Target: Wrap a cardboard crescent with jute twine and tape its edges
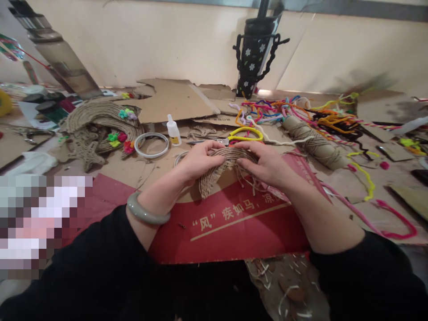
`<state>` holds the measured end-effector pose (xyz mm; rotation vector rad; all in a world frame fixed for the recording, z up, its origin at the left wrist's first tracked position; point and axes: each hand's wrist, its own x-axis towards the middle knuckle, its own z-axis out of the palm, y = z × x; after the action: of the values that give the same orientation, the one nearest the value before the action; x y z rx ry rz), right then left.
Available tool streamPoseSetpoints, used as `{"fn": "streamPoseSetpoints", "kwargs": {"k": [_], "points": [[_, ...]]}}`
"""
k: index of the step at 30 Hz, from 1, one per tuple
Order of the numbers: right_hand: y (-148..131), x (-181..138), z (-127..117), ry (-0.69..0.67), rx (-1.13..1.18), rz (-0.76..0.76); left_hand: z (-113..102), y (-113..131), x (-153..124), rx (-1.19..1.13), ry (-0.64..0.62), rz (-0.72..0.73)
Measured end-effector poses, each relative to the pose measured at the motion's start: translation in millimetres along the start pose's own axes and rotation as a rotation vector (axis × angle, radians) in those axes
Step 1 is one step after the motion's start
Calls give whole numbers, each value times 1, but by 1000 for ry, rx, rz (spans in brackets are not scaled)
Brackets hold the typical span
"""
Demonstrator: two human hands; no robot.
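Note:
An arched band of twine rows (214,177) is held between my two hands, just above red printed cardboard (234,240). My left hand (199,161) grips its left part, thumb on the near face and fingers behind. On the other side my right hand (262,161) pinches the band the same way. Loose twine ends hang under the right hand. Directly behind the hands lie scissors with yellow handles (245,133), their blades pointing left. A small white glue bottle (173,131) stands beyond my left hand, beside a white ring (151,145).
On the left are finished twine arches (100,118) with colored flowers and a twine star (86,149). A twine spool (316,141) and tangled pipe cleaners (331,120) lie at right. A black flowered tumbler (252,58) and a grey bottle (63,58) stand at the back.

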<state>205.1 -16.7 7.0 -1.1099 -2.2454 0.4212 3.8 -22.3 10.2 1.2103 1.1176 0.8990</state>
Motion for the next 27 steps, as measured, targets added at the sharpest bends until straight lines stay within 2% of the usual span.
{"fn": "streamPoseSetpoints", "kwargs": {"k": [7,13,21,24,27], "points": [[-1,-1,1,13,-13,-39,1,-1,-1,-23,-61,-26],[-5,-1,2,-44,30,-107,-2,-4,-2,42,-169,-7],[-4,-1,2,33,45,22,-1,8,-7,69,-51,11],[-5,-2,1,46,54,26,-1,8,-8,28,-67,7],[-6,-2,2,8,93,13,-1,5,-8,28,-147,7]]}}
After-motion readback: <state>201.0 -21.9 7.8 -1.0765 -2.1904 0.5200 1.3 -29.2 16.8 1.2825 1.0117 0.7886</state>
